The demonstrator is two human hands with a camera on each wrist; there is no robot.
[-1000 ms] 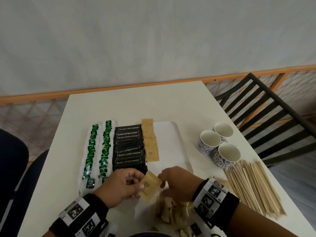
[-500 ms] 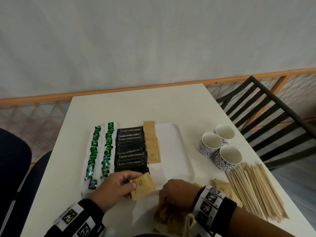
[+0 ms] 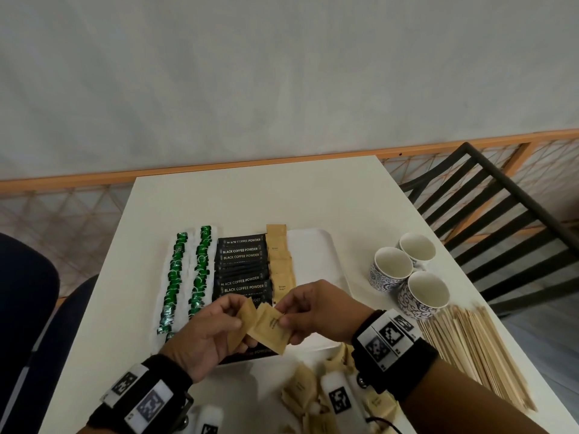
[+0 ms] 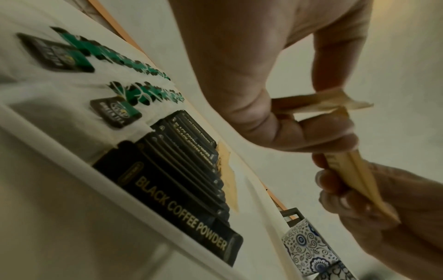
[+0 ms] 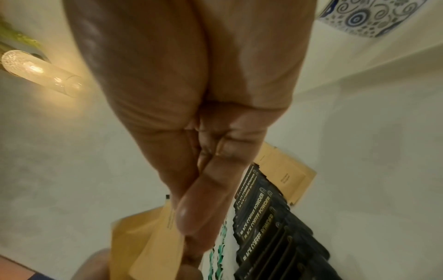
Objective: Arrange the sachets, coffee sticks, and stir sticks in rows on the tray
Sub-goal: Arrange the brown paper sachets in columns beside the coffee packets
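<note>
brown paper sachets were held in both hands above the near edge of the white tray (image 3: pixel 316 245). the left hand (image 3: pixel 206 333) pinched one brown sachet (image 3: pixel 242 314) between thumb and fingers. the right hand (image 3: pixel 316 311) pinched a second brown sachet (image 3: pixel 271 328), and the two sachets touched or overlapped at their inner edges.

on the tray, from 9 o'clock to 3 o'clock, lay two rows of green sachets (image 3: pixel 175 277), one row of black coffee sticks (image 3: pixel 242 267) and a part-built row of brown sachets (image 3: pixel 282 267). the tray's 3 o'clock portion was bare. loose brown sachets (image 3: pixel 300 393) lay on the table at 6 o'clock of the tray. the stir sticks (image 3: pixel 470 349) lay in a bundle on the table at 4 o'clock, beside three patterned cups (image 3: pixel 407 277).

probable faults from this state:
- the two sachets appeared stuck or folded together. a sharp pull could tear the paper and spill the contents.
- a light pinch could drop a sachet onto the black coffee sticks and disturb that row.
- a crumpled sachet might not lie flat, and the brown row would run crooked.
</note>
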